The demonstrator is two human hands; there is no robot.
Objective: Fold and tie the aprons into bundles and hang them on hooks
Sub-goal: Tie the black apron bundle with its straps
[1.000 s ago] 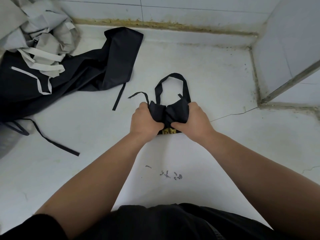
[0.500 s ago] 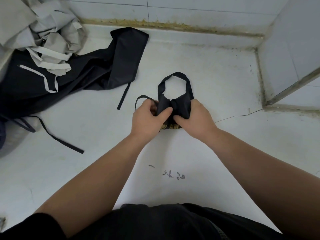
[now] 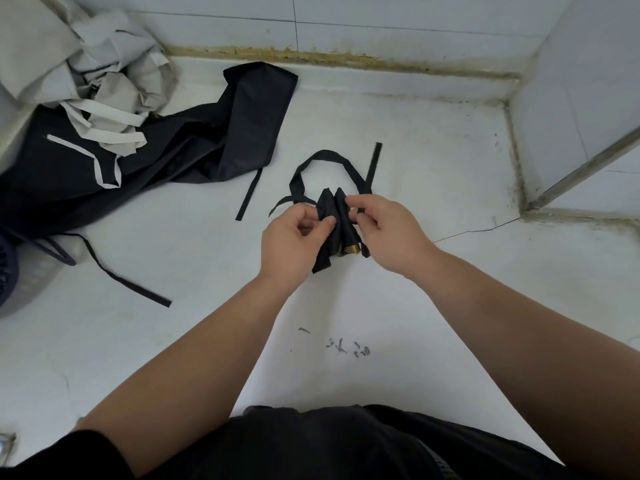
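A small folded black apron bundle (image 3: 335, 227) with a gold patch at its lower edge stands on end between my hands on the white surface. My left hand (image 3: 294, 237) pinches its left side between thumb and fingers. My right hand (image 3: 384, 230) pinches the bundle's right side near its top. The neck loop (image 3: 322, 157) lies flat behind the bundle. One black tie strap (image 3: 374, 164) stretches away to the upper right, and a short strap end (image 3: 280, 204) sticks out to the left.
A spread black apron (image 3: 194, 140) with loose straps (image 3: 131, 282) lies at the left, under a heap of grey aprons (image 3: 86, 60). Tiled walls close the back and the right corner (image 3: 519, 133). A crack (image 3: 474, 232) runs across the surface at right.
My hands went from squeezing the bundle flat to pinching it upright. The bundle narrowed and turned on end. One tie strap swung out to the upper right.
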